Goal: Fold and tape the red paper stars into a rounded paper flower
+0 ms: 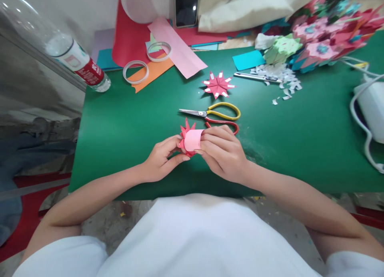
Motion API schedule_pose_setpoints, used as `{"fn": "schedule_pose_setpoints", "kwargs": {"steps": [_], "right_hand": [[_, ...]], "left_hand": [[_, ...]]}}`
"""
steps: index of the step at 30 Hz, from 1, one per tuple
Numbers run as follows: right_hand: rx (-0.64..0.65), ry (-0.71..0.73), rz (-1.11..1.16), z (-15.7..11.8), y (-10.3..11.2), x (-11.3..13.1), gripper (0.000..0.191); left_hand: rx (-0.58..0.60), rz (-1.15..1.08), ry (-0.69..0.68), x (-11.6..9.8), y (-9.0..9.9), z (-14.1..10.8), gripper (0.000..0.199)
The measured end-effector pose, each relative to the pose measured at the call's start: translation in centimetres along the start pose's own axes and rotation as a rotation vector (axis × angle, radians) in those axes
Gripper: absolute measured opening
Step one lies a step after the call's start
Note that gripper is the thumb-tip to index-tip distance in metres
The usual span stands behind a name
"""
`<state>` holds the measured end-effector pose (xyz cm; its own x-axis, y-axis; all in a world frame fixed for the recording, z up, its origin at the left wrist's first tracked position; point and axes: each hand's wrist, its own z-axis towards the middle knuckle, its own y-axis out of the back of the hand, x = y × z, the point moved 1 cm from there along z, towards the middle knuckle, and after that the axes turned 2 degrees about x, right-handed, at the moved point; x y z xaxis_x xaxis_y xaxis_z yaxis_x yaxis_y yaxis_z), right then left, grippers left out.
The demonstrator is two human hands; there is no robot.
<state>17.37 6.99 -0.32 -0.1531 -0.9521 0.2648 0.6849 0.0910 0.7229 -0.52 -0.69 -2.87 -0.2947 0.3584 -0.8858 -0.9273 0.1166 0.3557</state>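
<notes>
At the right grip [225,152] curls pink paper [192,140].

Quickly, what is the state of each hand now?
Left hand: closed, holding the red spiky paper piece.
Right hand: closed, holding the curled pink paper.

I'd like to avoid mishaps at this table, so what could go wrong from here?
The scissors lie close beyond the right hand, so a careless move might knock them. The pink paper strip is bent into a curve at that hand's fingers and could crease if squeezed. The left hand grips the red spiky paper, whose thin points might bend.
</notes>
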Motion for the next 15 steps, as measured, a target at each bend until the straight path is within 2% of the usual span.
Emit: {"fn": "schedule_pose_setpoints", "kwargs": {"steps": [10, 15], "right_hand": [[0.025, 0.002, 0.034, 0.11, 0.12, -0.20, 0.010], [0.018, 0.043, 0.018, 0.09, 0.17, -0.36, 0.013]], "left_hand": [[-0.086, -0.148, 0.030, -0.28, -0.19, 0.26, 0.005], [-0.044, -0.301, 0.065, -0.01, -0.27, 0.11, 0.008]]}}
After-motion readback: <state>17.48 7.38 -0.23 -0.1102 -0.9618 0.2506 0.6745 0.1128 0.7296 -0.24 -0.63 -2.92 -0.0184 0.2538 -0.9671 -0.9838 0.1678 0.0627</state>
